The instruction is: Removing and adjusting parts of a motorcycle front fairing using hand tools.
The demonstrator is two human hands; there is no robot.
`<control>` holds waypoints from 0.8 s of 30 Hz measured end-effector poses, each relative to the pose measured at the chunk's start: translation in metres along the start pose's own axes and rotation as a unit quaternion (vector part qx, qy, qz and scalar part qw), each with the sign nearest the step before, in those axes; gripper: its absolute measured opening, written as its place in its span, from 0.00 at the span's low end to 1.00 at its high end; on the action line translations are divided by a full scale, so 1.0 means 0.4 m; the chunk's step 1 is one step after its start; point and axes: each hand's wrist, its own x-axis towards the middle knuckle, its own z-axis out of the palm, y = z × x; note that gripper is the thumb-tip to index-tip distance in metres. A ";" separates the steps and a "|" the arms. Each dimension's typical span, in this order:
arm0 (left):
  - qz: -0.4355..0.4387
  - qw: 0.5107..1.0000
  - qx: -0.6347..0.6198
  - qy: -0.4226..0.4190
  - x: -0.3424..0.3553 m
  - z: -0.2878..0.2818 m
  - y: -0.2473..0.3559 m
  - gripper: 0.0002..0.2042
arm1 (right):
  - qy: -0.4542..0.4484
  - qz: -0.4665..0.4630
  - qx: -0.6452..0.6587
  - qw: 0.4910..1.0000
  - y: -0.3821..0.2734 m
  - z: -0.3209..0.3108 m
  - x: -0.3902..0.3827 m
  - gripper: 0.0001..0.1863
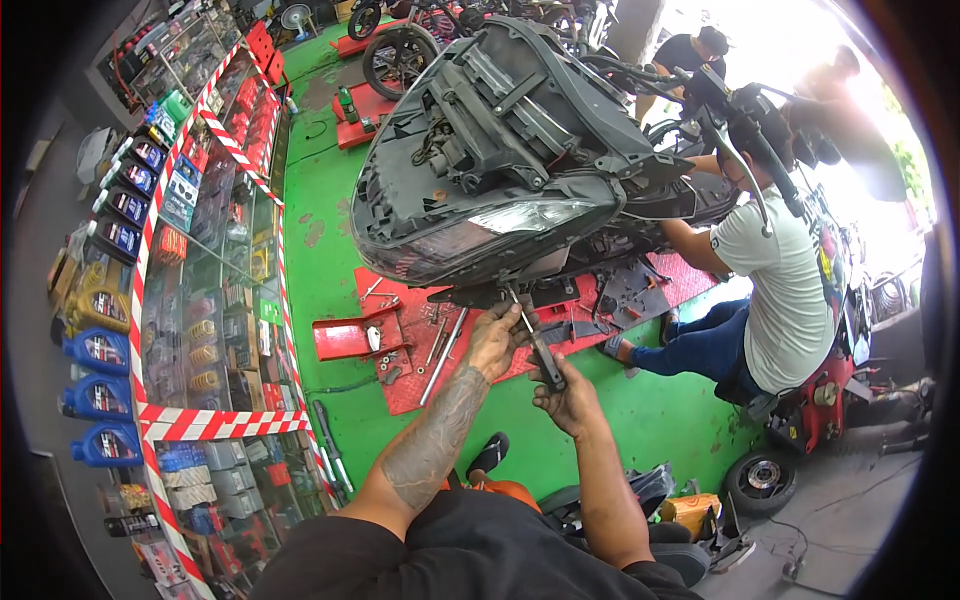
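Note:
In my right hand point(567, 397) is a screwdriver point(545, 362), its dark handle gripped low and its thin metal shaft pointing up and away from me. My left hand point(494, 342) is closed around the shaft farther up, near the tip. The tip reaches the underside of a scooter's stripped front end point(480, 190), where close detail is too small to make out. A clear headlight point(535, 217) shows on the grey and black bodywork. Just under it lies a red platform point(480, 365) with wrenches, a long bar point(443, 357) and loose parts.
A co-worker in a light shirt point(775, 270) sits at the right, arms reaching into the scooter. Glass display cases point(225, 300) with striped tape and oil bottles point(100, 397) line the left. A red tray point(345, 339) rests by the platform. A loose wheel point(762, 482) lies at lower right.

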 end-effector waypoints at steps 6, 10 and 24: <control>-0.032 0.996 0.033 0.077 -0.033 0.043 -0.010 0.10 | 0.179 -0.318 -0.414 0.834 0.052 0.040 0.023 0.18; 0.000 0.996 0.024 0.087 -0.013 0.012 -0.021 0.07 | 0.186 -0.423 -0.607 0.646 -0.008 0.098 0.007 0.17; 0.010 0.996 -0.087 0.029 -0.022 0.009 -0.020 0.09 | 0.117 -0.067 -0.378 0.916 -0.119 0.147 0.334 0.16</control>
